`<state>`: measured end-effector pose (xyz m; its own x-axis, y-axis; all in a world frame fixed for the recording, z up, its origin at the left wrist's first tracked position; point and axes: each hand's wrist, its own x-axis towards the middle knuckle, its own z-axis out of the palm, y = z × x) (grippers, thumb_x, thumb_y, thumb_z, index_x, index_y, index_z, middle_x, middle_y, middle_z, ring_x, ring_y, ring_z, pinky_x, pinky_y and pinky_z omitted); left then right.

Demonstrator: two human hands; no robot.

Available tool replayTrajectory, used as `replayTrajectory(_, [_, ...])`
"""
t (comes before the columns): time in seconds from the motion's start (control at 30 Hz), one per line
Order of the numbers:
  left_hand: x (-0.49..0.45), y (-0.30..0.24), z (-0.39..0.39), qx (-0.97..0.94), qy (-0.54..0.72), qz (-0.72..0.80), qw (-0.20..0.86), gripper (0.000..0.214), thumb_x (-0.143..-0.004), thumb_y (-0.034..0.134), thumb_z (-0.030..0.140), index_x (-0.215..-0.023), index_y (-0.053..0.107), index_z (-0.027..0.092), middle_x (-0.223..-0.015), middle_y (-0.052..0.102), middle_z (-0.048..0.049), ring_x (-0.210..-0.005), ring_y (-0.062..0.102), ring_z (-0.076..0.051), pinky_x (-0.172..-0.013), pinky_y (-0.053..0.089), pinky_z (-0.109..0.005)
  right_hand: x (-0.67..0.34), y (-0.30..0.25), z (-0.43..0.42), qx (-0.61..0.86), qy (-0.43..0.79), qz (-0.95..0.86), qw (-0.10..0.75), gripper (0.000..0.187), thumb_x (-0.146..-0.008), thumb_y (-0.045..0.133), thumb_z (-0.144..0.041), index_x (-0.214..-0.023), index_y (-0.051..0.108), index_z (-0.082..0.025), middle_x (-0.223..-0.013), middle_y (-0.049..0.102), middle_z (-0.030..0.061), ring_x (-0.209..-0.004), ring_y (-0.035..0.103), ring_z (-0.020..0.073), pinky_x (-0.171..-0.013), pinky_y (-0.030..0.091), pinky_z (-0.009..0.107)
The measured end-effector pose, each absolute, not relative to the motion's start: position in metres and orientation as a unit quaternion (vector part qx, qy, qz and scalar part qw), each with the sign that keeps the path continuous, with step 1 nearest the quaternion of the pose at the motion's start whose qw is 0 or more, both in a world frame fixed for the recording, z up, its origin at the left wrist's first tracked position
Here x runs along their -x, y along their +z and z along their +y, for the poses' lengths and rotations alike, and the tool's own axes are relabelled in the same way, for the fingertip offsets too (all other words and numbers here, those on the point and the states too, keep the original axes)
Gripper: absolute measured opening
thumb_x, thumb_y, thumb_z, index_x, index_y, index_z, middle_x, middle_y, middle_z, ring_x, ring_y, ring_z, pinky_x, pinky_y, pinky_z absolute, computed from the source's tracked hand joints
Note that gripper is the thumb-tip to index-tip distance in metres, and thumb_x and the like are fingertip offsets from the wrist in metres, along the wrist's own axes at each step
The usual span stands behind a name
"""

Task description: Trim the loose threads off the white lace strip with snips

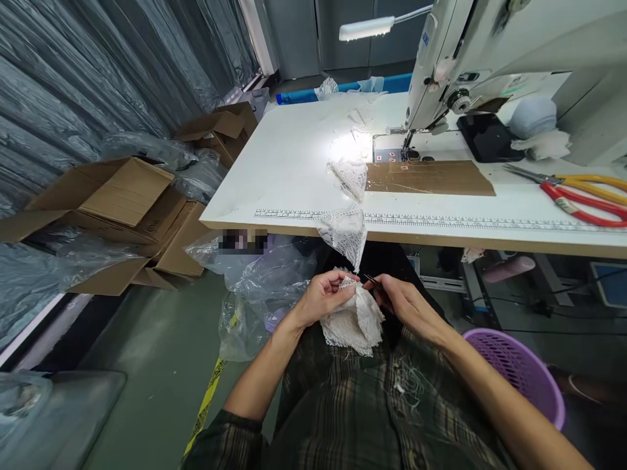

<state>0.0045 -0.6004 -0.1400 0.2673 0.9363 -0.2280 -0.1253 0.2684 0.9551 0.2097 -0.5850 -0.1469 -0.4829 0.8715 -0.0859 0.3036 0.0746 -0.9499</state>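
My left hand (326,297) pinches a piece of white lace fabric (353,323) above my lap. Close on its right, my right hand (404,303) is closed around small dark thread snips (373,282), their tips at the lace edge; whether the blades touch it I cannot tell. From there a chain of lace pieces (345,232) runs up over the table edge and across the tabletop toward the sewing machine (431,85). Loose threads (410,384) cling to my plaid shirt.
The white table (289,163) carries a brown cardboard strip (431,177), red and yellow-handled scissors (578,192) and a black phone-like slab (490,137). A purple basket (519,372) stands at lower right. Open cardboard boxes (122,202) and plastic bags (264,281) are at left.
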Motion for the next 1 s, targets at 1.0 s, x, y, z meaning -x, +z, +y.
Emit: replayTrajectory(1.0, [-0.005,-0.13,-0.601,-0.486,0.41,0.492,0.594,0.029,-0.077,0.069,0.041,-0.082,0.068,0.012,-0.077,0.064,-0.0024,-0.067,0.054,-0.011,-0.061,0.041,-0.02,-0.181,-0.149,-0.582,0.432,0.468,-0.725,0.264,0.033,-0.094,0.039,-0.05,-0.079,0.047,-0.021,-0.064,0.047,-0.0041,-0.058,0.042,0.0113,-0.056,0.032,0.025])
